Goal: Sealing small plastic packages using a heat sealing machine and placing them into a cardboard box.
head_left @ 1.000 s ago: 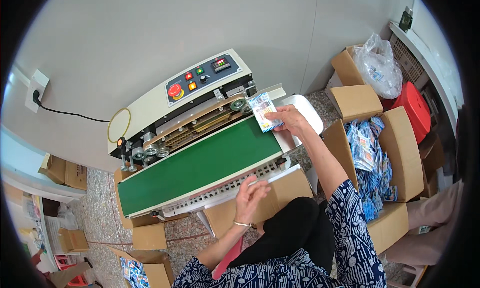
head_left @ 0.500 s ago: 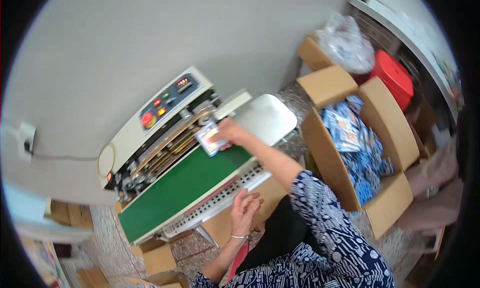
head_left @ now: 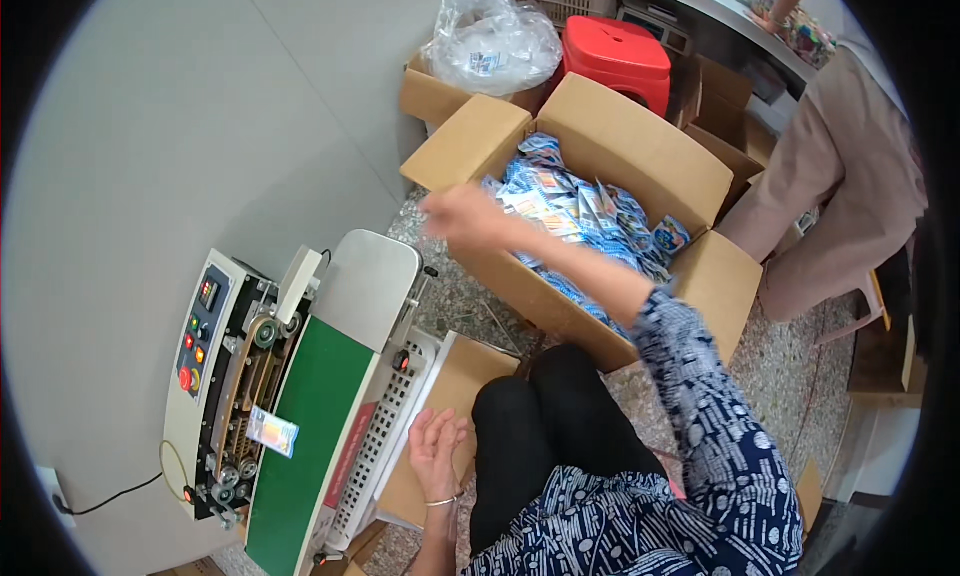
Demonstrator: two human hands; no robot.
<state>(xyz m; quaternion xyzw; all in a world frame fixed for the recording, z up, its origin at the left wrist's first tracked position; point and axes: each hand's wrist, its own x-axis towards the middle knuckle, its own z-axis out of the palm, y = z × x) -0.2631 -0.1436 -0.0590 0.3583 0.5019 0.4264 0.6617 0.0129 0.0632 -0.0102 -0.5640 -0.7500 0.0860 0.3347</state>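
A small printed packet lies on the green conveyor belt of a band sealing machine, one end in the sealing channel. My right hand is in the air by the near left rim of a cardboard box. Motion smears its fingers, and I cannot make out anything in them. Inside the box is a heap of blue and white packets. My left hand, with a bracelet at the wrist, is beside the machine's perforated side. Its fingers are loosely curled and apart, with nothing held.
A metal plate extends from the belt's far end. Behind the box are a red stool and a clear plastic bag on a carton. Another person in light trousers is at the right, one hand on a counter.
My right hand has let go of the packet at the sealer and moved right toward the box. The packet is now further down along the belt. The view has turned to the right.
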